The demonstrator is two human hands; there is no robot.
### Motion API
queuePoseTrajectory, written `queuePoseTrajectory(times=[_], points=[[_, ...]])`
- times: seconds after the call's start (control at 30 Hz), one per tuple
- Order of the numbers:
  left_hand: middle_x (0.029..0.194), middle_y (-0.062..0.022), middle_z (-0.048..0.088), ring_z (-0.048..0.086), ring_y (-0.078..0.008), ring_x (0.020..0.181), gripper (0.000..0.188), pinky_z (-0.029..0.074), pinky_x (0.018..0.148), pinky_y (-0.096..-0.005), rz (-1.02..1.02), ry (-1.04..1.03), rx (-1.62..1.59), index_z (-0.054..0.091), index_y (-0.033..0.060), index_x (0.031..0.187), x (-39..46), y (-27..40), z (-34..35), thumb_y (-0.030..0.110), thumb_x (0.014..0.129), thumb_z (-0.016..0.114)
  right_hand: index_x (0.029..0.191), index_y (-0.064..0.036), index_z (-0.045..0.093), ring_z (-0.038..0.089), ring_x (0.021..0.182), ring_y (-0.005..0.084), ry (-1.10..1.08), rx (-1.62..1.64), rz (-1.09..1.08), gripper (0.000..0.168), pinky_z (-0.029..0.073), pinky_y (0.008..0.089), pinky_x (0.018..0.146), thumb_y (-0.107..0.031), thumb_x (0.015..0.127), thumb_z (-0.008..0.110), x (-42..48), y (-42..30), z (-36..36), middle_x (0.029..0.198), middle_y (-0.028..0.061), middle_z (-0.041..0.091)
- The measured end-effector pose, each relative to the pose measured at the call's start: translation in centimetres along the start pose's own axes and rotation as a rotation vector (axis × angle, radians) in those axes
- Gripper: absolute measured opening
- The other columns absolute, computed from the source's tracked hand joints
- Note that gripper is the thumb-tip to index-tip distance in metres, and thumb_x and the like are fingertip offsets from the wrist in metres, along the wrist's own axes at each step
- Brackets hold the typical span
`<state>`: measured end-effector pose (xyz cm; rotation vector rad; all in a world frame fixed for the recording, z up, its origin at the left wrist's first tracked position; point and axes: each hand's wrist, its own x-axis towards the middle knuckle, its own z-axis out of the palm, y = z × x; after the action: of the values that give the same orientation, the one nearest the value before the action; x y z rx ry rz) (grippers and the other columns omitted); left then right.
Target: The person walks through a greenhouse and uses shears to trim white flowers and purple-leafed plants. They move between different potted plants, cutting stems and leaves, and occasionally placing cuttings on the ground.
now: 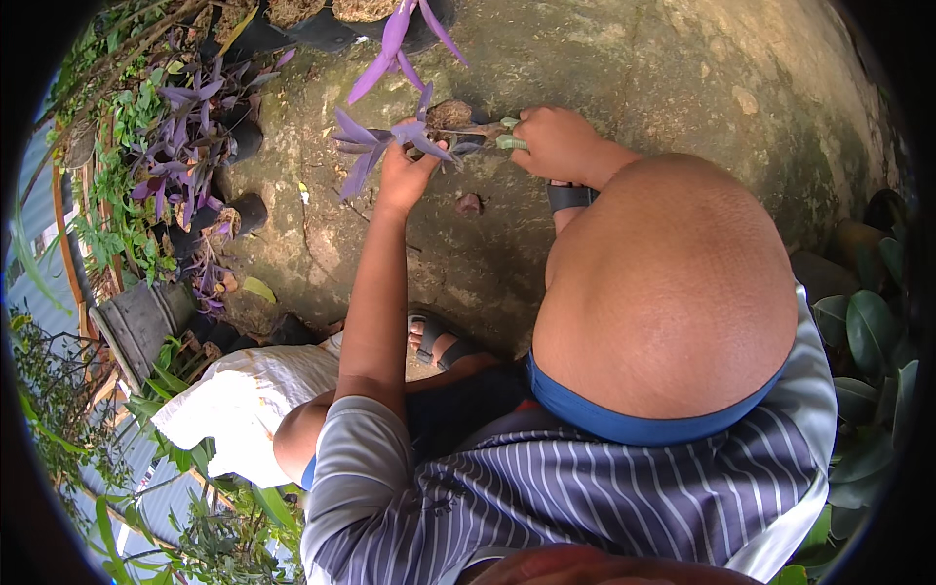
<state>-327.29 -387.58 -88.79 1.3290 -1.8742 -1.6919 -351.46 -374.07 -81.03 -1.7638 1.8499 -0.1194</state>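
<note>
My left hand [404, 174] pinches the purple-leaved plant [356, 150], its thumb and fingers among the leaves and stem. Just beyond the fingertips, a black pot or grow bag with brown soil [449, 114] stands on the ground. My right hand [557, 142] grips the green ribbed handles of a small cutting tool [511, 142], apparently pruning shears. The tool's brownish metal end points left towards the soil and the plant; whether its tip touches either cannot be told. Another plant with brighter purple leaves [393, 55] leans in from the top.
Potted purple plants [183, 139] line the left side, and more black grow bags [314, 29] stand at the top. A grey planter [142, 322] and a white sack [248, 402] lie lower left. My bare knee [665, 292] is close to the right forearm. Broad-leaved plants [870, 329] grow far right.
</note>
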Motion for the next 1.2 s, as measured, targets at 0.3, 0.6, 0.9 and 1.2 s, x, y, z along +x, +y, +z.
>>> queuePoseTrajectory(times=[0.3, 0.6, 0.9, 1.2], points=[[0.114, -0.0127, 0.067, 0.064, -0.0202, 0.101, 0.059, 0.052, 0.086, -0.0341, -0.015, 0.013, 0.002, 0.057, -0.0001, 0.129, 0.2, -0.9, 0.0, 0.028, 0.084, 0.084, 0.090, -0.002, 0.076, 0.068, 0.090, 0.0353, -0.036, -0.117, -0.011, 0.030, 0.057, 0.0476, 0.083, -0.030, 0.084, 0.067, 0.6, 0.1, 0.7, 0.093, 0.0152, 0.068], [0.114, -0.0124, 0.067, 0.064, -0.0194, 0.099, 0.058, 0.053, 0.085, -0.0337, -0.019, 0.030, -0.035, 0.056, -0.0003, 0.129, -0.1, -0.7, 0.2, 0.027, 0.085, 0.084, 0.090, -0.002, 0.076, 0.070, 0.086, 0.0350, -0.075, -0.129, 0.007, 0.032, 0.058, 0.0469, 0.079, -0.032, 0.086, 0.067, 0.9, 0.4, 1.1, 0.094, 0.0149, 0.070], [0.108, -0.0101, 0.067, 0.065, -0.0153, 0.093, 0.050, 0.054, 0.079, -0.0306, 0.020, 0.058, -0.181, 0.056, -0.0012, 0.124, -0.2, -0.9, 0.5, 0.019, 0.086, 0.083, 0.085, 0.000, 0.072, 0.066, 0.070, 0.0324, 0.204, 0.206, 0.068, 0.028, 0.055, 0.0462, 0.068, -0.028, 0.087, 0.066, 0.3, 1.8, 2.1, 0.080, 0.0146, 0.069], [0.110, -0.0102, 0.064, 0.065, -0.0185, 0.099, 0.043, 0.053, 0.082, -0.0325, 0.065, 0.154, -0.279, 0.060, 0.0001, 0.119, -1.0, 0.0, 1.3, 0.011, 0.085, 0.082, 0.081, 0.000, 0.067, 0.056, 0.059, 0.0139, 0.144, 0.721, 0.449, 0.030, 0.047, 0.0368, 0.056, -0.028, 0.091, 0.068, -0.9, 3.1, 2.4, 0.064, 0.0077, 0.061]])
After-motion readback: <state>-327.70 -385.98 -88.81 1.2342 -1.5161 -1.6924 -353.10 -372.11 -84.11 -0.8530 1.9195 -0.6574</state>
